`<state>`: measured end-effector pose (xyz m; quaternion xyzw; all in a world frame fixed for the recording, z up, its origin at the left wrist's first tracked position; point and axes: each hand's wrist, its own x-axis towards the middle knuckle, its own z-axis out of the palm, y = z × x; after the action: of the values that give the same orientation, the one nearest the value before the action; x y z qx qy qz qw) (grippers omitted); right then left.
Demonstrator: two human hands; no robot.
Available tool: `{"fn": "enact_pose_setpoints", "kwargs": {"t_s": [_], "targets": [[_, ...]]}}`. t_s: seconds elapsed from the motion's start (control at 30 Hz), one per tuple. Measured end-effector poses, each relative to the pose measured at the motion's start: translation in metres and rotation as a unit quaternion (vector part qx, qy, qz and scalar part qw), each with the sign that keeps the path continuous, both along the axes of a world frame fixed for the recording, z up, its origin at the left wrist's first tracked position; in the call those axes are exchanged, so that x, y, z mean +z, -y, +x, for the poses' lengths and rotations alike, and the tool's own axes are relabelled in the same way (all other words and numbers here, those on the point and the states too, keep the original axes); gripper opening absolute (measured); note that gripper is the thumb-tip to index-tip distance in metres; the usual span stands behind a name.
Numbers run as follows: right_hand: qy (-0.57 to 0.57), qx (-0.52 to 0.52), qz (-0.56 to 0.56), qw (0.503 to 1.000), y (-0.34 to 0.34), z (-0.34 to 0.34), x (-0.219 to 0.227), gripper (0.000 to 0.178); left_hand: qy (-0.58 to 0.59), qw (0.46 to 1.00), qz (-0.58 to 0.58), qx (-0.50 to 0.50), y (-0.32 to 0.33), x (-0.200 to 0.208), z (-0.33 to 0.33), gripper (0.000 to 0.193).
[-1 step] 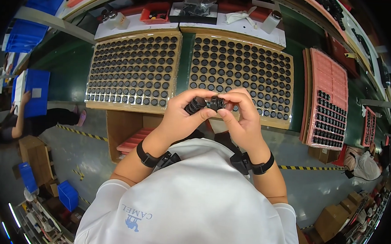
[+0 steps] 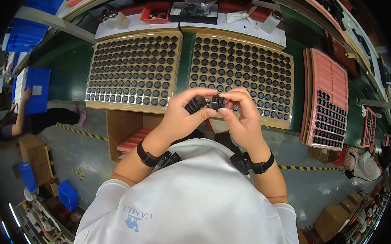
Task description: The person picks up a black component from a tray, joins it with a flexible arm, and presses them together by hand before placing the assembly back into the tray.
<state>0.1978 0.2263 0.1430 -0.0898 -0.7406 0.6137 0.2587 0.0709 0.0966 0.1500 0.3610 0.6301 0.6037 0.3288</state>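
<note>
My left hand (image 2: 178,108) and my right hand (image 2: 244,115) meet in front of my chest, over the near edge of the right-hand tray. A ribbed black cylindrical part (image 2: 195,105) lies held in my left hand, against the curled fingers. Between the fingertips of both hands is a second, short round black part (image 2: 218,102); my right thumb and forefinger pinch it, and my left fingertips touch its other side. Their exact kind is too small to tell. Beyond my hands lie a left tray (image 2: 125,106) and a right tray (image 2: 274,122), each with rows of round black parts.
A pink tray (image 2: 330,74), partly filled with black parts, stands at the right. Behind are a red bin (image 2: 144,15), a black box (image 2: 206,20) and a white bottle (image 2: 271,23). An open cardboard box (image 2: 114,130) is below the bench. At left, a person holds a blue box (image 2: 36,101).
</note>
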Motion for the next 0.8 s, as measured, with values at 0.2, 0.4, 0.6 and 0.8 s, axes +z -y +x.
{"fn": "enact_pose_setpoints", "kwargs": {"t_s": [0.2, 0.4, 0.6, 0.8], "targets": [[0.135, -0.086, -0.127, 0.979, -0.025, -0.001, -0.097, 0.022, 0.107, 0.994, 0.017, -0.009, 0.009, -0.03, -0.016, 0.027], [0.338, -0.102, 0.014, 0.935, -0.027, 0.011, -0.207, 0.023, 0.156, 0.987, -0.048, -0.004, 0.025, -0.043, -0.024, 0.046], [0.368, -0.072, 0.205, 0.904, -0.013, -0.005, -0.222, 0.021, 0.185, 0.975, -0.12, 0.024, 0.049, -0.059, -0.025, 0.045], [0.398, -0.065, 0.31, 0.861, -0.011, -0.004, -0.225, 0.024, 0.238, 0.965, -0.106, 0.032, 0.048, -0.059, -0.024, 0.038]]}}
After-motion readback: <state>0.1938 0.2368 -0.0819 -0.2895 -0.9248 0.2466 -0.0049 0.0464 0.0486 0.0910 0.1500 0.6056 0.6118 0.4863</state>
